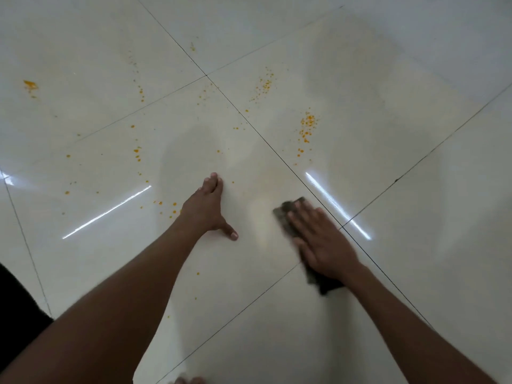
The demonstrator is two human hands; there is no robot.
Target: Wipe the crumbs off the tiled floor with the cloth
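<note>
Left forearm is reaching in low; left hand (210, 209) is lying released, propping on the tiled floor (388, 162). Right hand (321, 239) is pressing flat on the dark cloth (288, 214), beside the left hand. Risk: crumbs (307, 126) beyond the cloth are lying scattered, so strokes may spread them. No writing visible.

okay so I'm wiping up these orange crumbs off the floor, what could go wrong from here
1. The left hand is planted among crumbs; shifting it could smear them.
2. The right hand presses flat on the small cloth, so crumbs may scatter past its edges.
3. The far-left clump could be missed.
</note>
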